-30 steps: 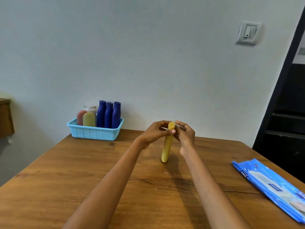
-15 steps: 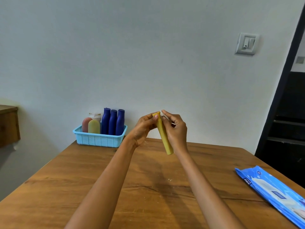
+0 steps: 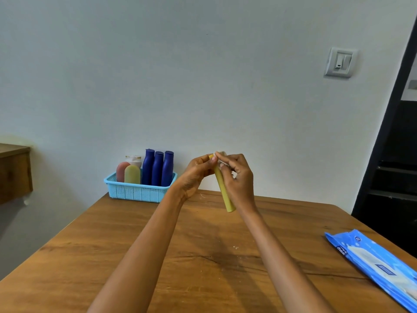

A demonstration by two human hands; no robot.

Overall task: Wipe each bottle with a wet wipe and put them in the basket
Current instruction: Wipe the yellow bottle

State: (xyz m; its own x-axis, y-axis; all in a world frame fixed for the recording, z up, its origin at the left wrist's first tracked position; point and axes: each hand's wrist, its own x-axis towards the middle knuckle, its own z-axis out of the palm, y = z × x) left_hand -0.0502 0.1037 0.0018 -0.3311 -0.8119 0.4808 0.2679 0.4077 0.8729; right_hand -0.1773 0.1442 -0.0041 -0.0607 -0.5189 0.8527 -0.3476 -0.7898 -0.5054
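L hand (image 3: 195, 175): fingers curled, thumb and fingertips pinching the top end of the yellow bottle (image 3: 223, 190). R hand (image 3: 237, 177): fingers curled round the bottle's upper part, w/ a bit of white wet wipe (image 3: 219, 154) pressed against the bottle top; most of the wipe hidden by fingers. Bottle is slim, tube-like, held in air above the table (image 3: 112, 256), tilted, top toward 11 o'clock, bottom toward 5 o'clock, not touching the wood. Both forearms reach in from the near edge.

Outward: light-blue basket (image 3: 135, 192) at approx 9 o'clock from the hands, at the table's far edge, against the wall. Inside, upright: three dark-blue bottles (image 3: 158, 169) side by side on its right half; pink bottle (image 3: 121, 171) and pale-yellow bottle (image 3: 132, 175) on the left half; white jar (image 3: 134, 158) behind those two.

Blue wet-wipe pack (image 3: 374, 265) lies flat at approx 4 o'clock, near the table's right edge, well apart from the hands. Few white specks (image 3: 235, 247) on the wood at 6 o'clock below the bottle. Wall switch (image 3: 339, 63) at 1–2 o'clock. Wooden shelf (image 3: 13, 172) at the far left.
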